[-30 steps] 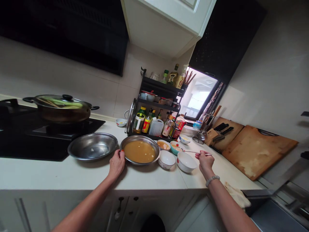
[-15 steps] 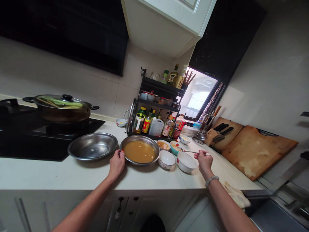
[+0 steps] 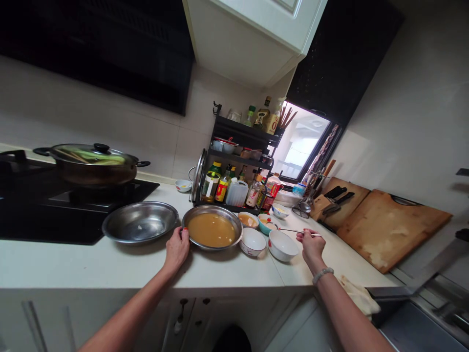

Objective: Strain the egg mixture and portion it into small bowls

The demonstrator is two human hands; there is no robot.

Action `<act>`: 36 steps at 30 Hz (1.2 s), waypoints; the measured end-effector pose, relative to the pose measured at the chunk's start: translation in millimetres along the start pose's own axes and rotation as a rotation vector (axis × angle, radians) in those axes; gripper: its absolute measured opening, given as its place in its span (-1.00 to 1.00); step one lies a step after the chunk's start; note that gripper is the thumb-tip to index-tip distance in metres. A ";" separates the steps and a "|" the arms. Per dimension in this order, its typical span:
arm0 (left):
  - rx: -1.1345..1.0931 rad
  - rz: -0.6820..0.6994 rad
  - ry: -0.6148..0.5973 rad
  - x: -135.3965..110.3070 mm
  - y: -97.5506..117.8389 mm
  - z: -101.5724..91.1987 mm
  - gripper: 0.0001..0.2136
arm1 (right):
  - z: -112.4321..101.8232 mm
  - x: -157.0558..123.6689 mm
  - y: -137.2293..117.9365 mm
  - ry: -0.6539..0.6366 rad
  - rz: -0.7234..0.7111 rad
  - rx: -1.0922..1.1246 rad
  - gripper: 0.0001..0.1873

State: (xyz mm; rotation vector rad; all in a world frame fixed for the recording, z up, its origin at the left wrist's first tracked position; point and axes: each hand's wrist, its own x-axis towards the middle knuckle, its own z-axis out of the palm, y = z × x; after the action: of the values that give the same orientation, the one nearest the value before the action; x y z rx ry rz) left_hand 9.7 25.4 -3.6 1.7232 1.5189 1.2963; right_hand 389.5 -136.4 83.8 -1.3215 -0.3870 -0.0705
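Note:
My left hand (image 3: 178, 248) grips the left rim of a round metal basin (image 3: 186, 238) that stands on the counter. Brownish liquid (image 3: 211, 230) with a few pale bits fills much of it. Between the fingers of my right hand (image 3: 311, 243) is the handle of a long thin spoon (image 3: 293, 230). The spoon's far end reaches into a small teal bowl (image 3: 264, 226) with pale contents. Two white bowls, one in the middle (image 3: 252, 243) and one nearer my right hand (image 3: 283, 247), sit in front of it. Beside the teal bowl is a bowl of orange-brown liquid (image 3: 248, 220).
Left of the basin sits another metal basin (image 3: 141, 224). A lidded pot (image 3: 95, 166) stands on the black stove (image 3: 44, 220). Behind the bowls is a black rack (image 3: 242, 159) with bottles. Knives (image 3: 335, 198) and a cutting board (image 3: 392, 230) are at the right.
My right hand and the spoon have shifted very slightly to the right. My left hand stays on the basin's rim.

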 end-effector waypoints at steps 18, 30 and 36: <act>0.010 0.006 -0.010 0.8 -1.2 0.3 -0.57 | 1.6 0.2 0.3 -0.003 0.011 0.026 -0.76; -0.004 0.002 -0.008 1.3 -3.6 1.6 -0.56 | -1.6 0.4 -1.4 0.006 0.035 0.053 -0.79; -0.002 0.006 0.003 1.1 -3.3 2.3 -0.58 | -3.8 -2.3 -8.1 0.009 0.028 0.092 -0.78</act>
State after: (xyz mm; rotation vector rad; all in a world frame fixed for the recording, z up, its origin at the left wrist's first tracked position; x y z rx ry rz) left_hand 10.0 27.8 -7.0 1.7271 1.5149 1.3035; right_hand 386.1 -142.5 89.9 -1.2353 -0.3604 -0.0348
